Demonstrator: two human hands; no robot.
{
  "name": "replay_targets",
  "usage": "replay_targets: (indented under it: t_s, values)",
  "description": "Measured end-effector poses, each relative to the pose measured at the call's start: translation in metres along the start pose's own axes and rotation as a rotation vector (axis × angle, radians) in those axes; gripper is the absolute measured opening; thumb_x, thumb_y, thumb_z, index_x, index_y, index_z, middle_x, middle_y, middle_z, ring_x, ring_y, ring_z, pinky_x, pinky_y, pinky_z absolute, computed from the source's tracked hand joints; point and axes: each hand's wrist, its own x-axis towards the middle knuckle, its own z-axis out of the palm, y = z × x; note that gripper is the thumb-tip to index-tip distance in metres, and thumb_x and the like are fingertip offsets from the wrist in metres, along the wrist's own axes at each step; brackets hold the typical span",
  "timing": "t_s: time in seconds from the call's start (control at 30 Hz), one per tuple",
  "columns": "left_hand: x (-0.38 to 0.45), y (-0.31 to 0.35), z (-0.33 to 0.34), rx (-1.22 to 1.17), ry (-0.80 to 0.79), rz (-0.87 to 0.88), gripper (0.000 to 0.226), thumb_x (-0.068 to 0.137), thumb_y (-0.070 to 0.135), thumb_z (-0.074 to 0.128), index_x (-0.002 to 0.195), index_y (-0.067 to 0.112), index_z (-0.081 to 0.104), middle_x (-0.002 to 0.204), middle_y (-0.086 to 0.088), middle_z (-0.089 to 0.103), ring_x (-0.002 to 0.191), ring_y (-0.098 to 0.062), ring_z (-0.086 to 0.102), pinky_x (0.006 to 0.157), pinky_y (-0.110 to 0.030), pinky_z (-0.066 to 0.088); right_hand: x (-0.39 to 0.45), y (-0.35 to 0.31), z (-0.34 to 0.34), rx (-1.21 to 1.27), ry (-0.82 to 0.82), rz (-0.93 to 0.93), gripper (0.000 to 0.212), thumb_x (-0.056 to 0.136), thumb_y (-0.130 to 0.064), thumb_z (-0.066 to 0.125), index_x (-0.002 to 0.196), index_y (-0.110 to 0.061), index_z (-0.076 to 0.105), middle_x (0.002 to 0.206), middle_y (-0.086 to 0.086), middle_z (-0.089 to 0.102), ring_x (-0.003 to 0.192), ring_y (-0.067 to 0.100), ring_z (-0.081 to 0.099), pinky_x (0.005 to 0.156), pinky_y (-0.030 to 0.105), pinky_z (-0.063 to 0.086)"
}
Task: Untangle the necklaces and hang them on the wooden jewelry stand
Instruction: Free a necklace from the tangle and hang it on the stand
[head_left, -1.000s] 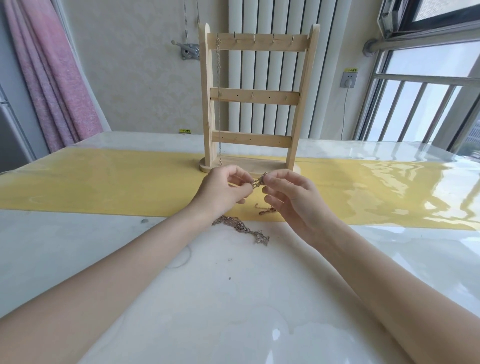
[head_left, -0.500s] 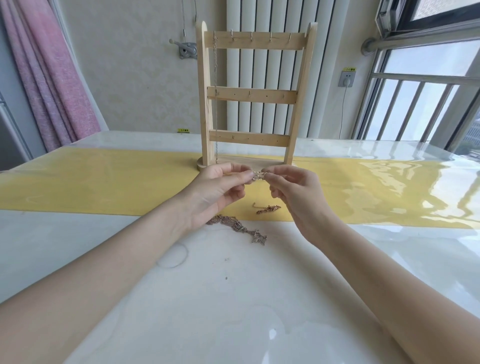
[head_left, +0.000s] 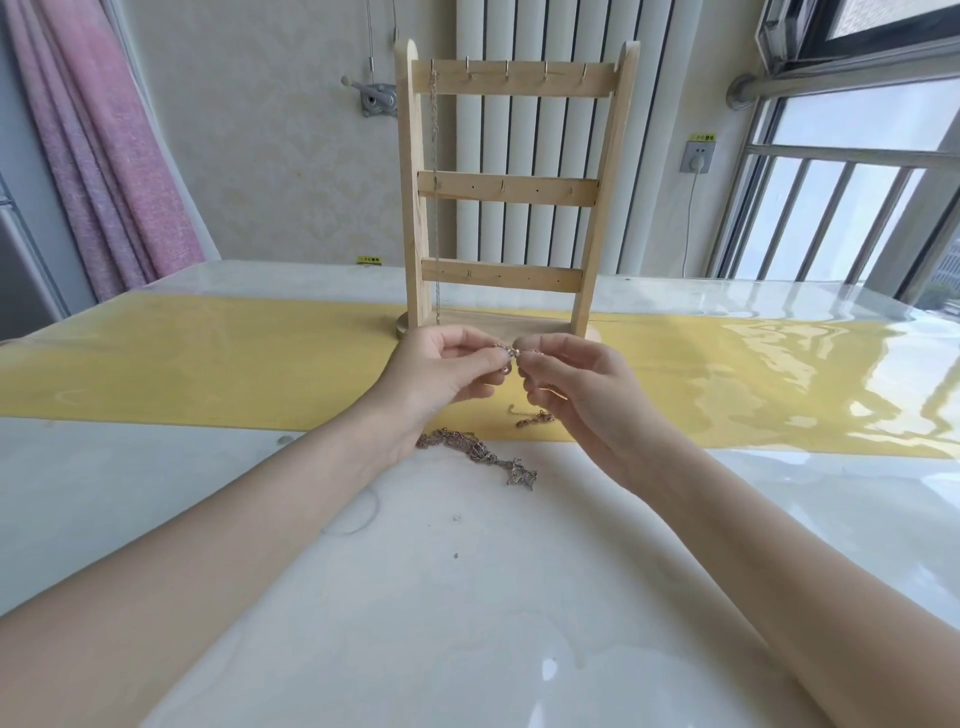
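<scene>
While one pink curtain (head_left: 104, 171) hangs at far left, the left hand (head_left: 441, 379) is raised before the stand (head_left: 514, 192), thumb and forefinger pinching a small chain knot (head_left: 511, 356). Below the wrists, one tangled heap of chains (head_left: 478, 454) lies on the table (head_left: 415, 597), and a short chain (head_left: 530, 417) rests just beyond it on the yellow runner (head_left: 208, 374). One chain (head_left: 435, 197) hangs from the leftmost hook of the stand's top bar; the stand has three bars. The right hand (head_left: 576, 395) meets the left, its fingertips pinching the same knot. One socket (head_left: 697, 157) sits on the wall under a yellow label too small to read.
</scene>
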Motion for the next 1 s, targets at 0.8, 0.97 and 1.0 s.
replay_targets:
  t_s: [0.8, 0.97, 1.0]
  values:
    - [-0.0025, 0.0047, -0.0004, -0.209, -0.129, -0.145, 0.019, 0.088, 0.004, 0.057, 0.077, 0.018, 0.057, 0.066, 0.006, 0.050, 0.057, -0.004, 0.046, 0.053, -0.017, 0.047, -0.0021, 0.0003, -0.0014, 0.238, -0.087, 0.133, 0.021, 0.086, 0.008, 0.056, 0.077, -0.011, 0.055, 0.069, -0.001, 0.061, 0.061, 0.007, 0.054, 0.061, 0.016, 0.046]
    - [-0.0029, 0.0051, -0.0009, -0.243, -0.123, -0.111, 0.014, 0.088, 0.004, 0.058, 0.081, 0.017, 0.058, 0.071, 0.004, 0.056, 0.066, -0.006, 0.054, 0.059, -0.018, 0.051, -0.0046, 0.0012, 0.0005, 0.119, -0.086, 0.107, 0.016, 0.086, 0.003, 0.060, 0.089, -0.012, 0.066, 0.073, -0.001, 0.060, 0.064, 0.010, 0.050, 0.059, 0.018, 0.044]
    - [-0.0030, 0.0049, -0.0014, -0.196, -0.109, -0.091, 0.010, 0.088, 0.005, 0.059, 0.083, 0.015, 0.060, 0.071, 0.003, 0.058, 0.066, -0.006, 0.056, 0.060, -0.017, 0.051, -0.0052, 0.0010, 0.0000, 0.062, -0.086, 0.084, 0.011, 0.087, -0.003, 0.062, 0.088, -0.012, 0.067, 0.075, -0.003, 0.060, 0.067, 0.009, 0.049, 0.059, 0.019, 0.044]
